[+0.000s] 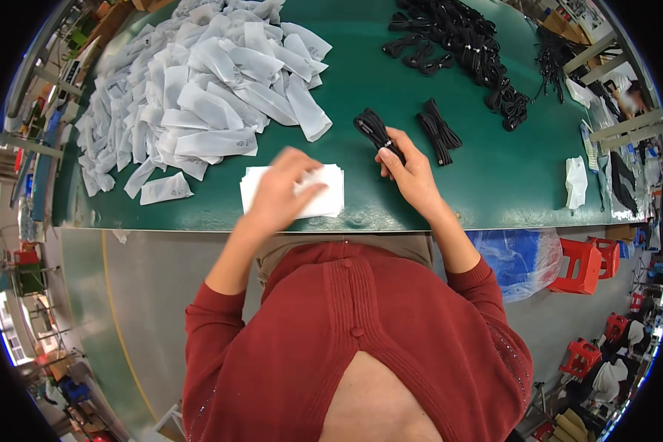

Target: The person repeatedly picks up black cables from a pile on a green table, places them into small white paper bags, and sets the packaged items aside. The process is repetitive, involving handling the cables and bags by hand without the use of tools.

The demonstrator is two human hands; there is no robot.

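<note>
Head cam had us with a black cable bundle in our right hand, fingers and thumb closed around its near end while the rest of the coil poked out past the fingertips, up and to the left, above the table. Our left hand was over a flat white stack near the table edge, fingers loosely bent and the thumb spread away; it was pretty blurred, so we couldn't tell if it was touching the top piece. A couple more tied bundles lay just right of the held one, with a long heap of black cables further back. Off to the left we had a big mound of whitish pouches. All of that sat on a shiny green tabletop. Past the edge we could see grey floor with a yellow line, a blue plastic-wrapped bundle and red stools on our right. As for writing, a few pouches carried small dark printed marks, way too tiny for us to read.
</note>
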